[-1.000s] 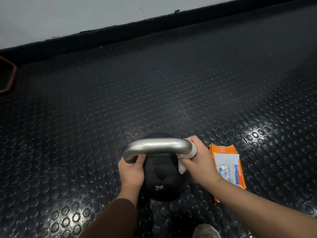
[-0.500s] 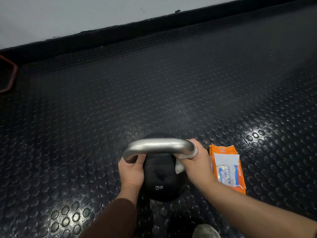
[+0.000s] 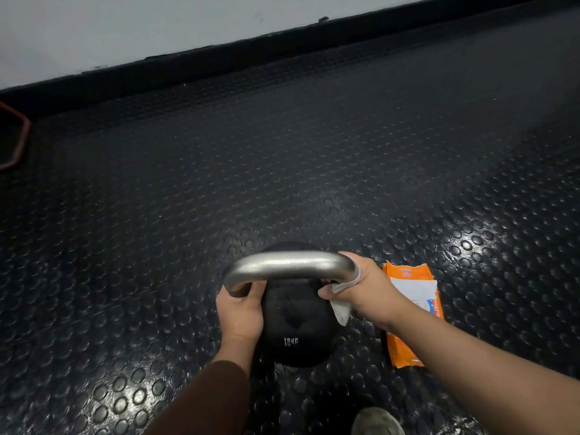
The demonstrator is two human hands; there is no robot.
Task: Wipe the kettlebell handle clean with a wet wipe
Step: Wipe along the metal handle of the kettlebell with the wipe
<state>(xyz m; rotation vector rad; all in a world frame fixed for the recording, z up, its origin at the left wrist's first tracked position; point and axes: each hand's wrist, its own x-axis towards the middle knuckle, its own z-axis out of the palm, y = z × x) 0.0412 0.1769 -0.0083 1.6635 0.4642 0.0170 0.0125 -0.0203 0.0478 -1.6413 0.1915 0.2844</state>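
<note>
A black kettlebell [image 3: 296, 328] marked 12KG stands on the studded rubber floor, its silver handle [image 3: 288, 265] arching across the top. My left hand [image 3: 240, 310] grips the handle's left leg where it meets the ball. My right hand [image 3: 365, 285] wraps a white wet wipe [image 3: 340, 307] around the right bend of the handle; a loose corner of the wipe hangs down against the ball.
An orange wet-wipe pack [image 3: 412, 312] lies on the floor just right of my right wrist. A shoe tip [image 3: 375, 422] shows at the bottom edge. A reddish hexagonal weight edge [image 3: 17, 142] sits far left. A black baseboard and white wall run along the back.
My right hand with the wipe has slid down the handle's right bend, from the top corner toward the right leg. The left hand and kettlebell stayed put.
</note>
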